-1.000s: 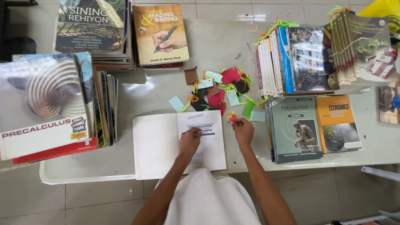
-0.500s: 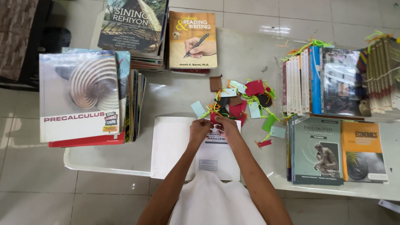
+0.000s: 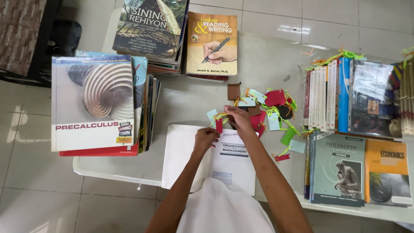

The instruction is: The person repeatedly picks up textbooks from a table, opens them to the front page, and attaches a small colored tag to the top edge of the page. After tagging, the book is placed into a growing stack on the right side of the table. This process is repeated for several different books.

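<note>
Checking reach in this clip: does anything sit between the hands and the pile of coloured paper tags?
Nothing visible does. The right hand is already at the near edge of the tags, the left hand is beside a red tag, over the white book.

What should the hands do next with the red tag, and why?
Probably lower the red tag onto the open white book. The right hand pinches it just above the page's top edge, clear of the tag pile, while the left hand rests on the page.
</note>
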